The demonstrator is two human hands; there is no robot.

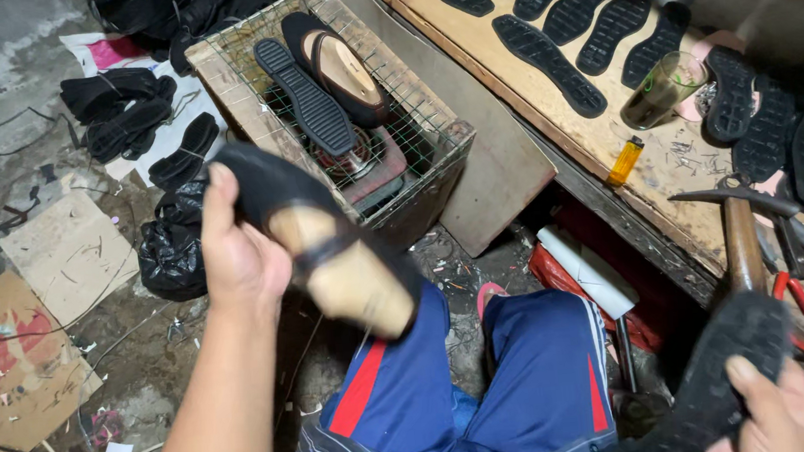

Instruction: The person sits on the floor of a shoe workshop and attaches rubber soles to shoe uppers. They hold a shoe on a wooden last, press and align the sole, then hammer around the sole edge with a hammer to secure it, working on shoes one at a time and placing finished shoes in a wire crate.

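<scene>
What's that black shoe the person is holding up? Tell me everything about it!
The black shoe is a flat slip-on with a dark upper and a tan insole showing inside. It looks unfinished. The left hand grips it around the heel end, holding it tilted in the air with its toe pointing down towards the blue trousers. It hangs in front of a wire-topped box. Only the left hand touches it.

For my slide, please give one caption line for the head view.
Left hand holds a black shoe; right hand grips a black sole.
</scene>
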